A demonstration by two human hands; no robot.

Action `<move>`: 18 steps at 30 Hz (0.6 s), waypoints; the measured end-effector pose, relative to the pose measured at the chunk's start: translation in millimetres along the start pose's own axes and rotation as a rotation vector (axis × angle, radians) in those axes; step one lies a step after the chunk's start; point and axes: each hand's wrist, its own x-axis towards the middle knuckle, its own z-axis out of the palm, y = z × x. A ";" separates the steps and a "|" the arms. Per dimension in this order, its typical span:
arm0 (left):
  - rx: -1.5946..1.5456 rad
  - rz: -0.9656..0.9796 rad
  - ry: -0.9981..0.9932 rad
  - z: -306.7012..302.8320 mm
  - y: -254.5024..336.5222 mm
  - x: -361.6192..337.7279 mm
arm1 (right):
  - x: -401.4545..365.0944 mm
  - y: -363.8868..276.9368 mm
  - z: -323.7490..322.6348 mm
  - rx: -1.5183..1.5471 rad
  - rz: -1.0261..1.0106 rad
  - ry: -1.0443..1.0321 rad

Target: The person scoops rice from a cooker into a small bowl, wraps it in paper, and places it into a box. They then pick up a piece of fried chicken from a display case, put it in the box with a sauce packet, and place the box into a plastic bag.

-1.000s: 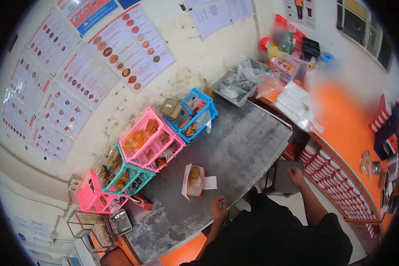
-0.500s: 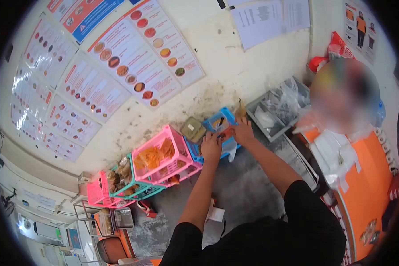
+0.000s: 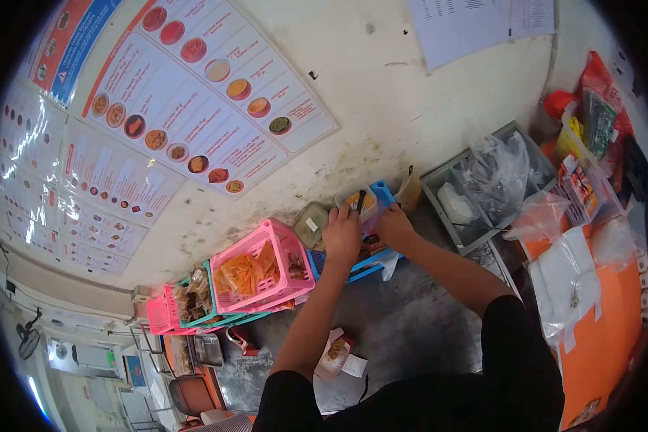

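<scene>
My left hand [image 3: 342, 234] is at the near left side of a small clear tub [image 3: 367, 204], its fingers bent. A dark handle [image 3: 361, 196] stands up from the tub. My right hand [image 3: 396, 229] reaches over the right part of a blue basket [image 3: 383, 193], with curled fingers; a purplish patch shows beside them. What either hand grips is hidden. Reddish-brown packets [image 3: 371, 245] lie in the basket between my wrists. Left of my left hand sits a lidded greenish container [image 3: 312, 225]. Below my forearms an open paper box [image 3: 336, 351] with brownish food rests on the dark table.
Pink baskets [image 3: 306, 282] and a green basket [image 3: 210, 288] with packets line the wall at left. A grey divided bin [image 3: 475, 234] with plastic bags stands at right. Beyond it, white plastic bags [image 3: 565, 288] lie on an orange counter [image 3: 612, 324].
The camera view has shifted, and the paper box shows more fully. My hands remain over the blue basket, now slightly farther apart. The person at the right is no longer in view.
</scene>
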 end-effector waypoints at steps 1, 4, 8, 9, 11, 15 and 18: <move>-0.030 -0.015 0.019 -7.9 0.7 4.2 | 3.8 0.3 0.9 -0.019 -0.023 -0.035; -0.065 -0.033 0.060 -19.5 -2.7 12.2 | 12.3 4.2 14.2 -0.052 -0.081 0.000; -0.082 -0.040 0.095 -18.1 -6.2 14.9 | 9.0 16.6 9.9 -0.102 -0.245 0.038; -0.096 -0.042 0.105 -18.5 -6.7 15.0 | 0.6 20.5 -2.3 -0.018 -0.308 0.118; -0.106 -0.047 0.116 -19.1 -9.7 16.0 | -16.7 26.4 -31.8 0.067 -0.373 0.200; -0.048 0.007 0.056 2.0 -4.1 2.5 | -60.2 43.8 -97.9 0.436 -0.176 0.204; 0.062 0.083 0.007 32.5 0.9 -17.3 | -61.8 63.3 -105.7 0.786 0.135 0.196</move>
